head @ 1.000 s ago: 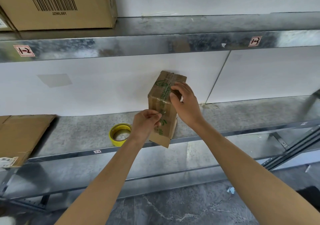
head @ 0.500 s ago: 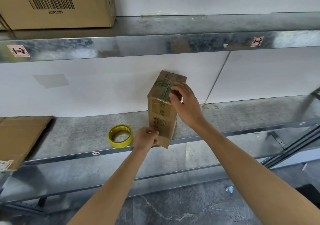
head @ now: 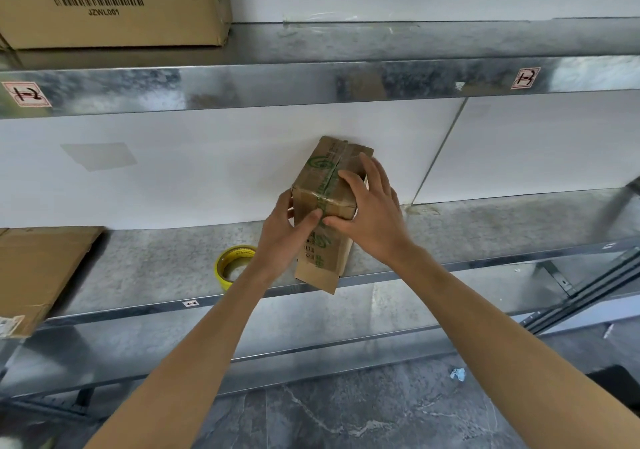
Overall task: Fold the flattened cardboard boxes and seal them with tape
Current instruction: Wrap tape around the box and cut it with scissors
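Note:
A small folded cardboard box [head: 325, 258] with green print stands upright at the front edge of the metal shelf [head: 145, 268], clear tape running over its top and down its front. My left hand [head: 285, 237] grips the box's left side, thumb pressed on the front near the taped top edge. My right hand [head: 369, 213] holds the top right, fingers spread over the top face and thumb on the front by the tape. A yellow roll of tape [head: 230, 266] lies on the shelf just left of the box, partly hidden by my left wrist.
Flattened cardboard [head: 38, 268] lies at the shelf's left end. A large carton with a barcode [head: 110, 5] sits on the upper shelf [head: 311, 83]. A white wall panel stands behind the box. Below are a lower shelf rail and a dark stone floor.
My left hand rose from the box's lower front corner to its upper left side, the thumb now pressing by the top edge. My right hand shifted slightly down over the top corner.

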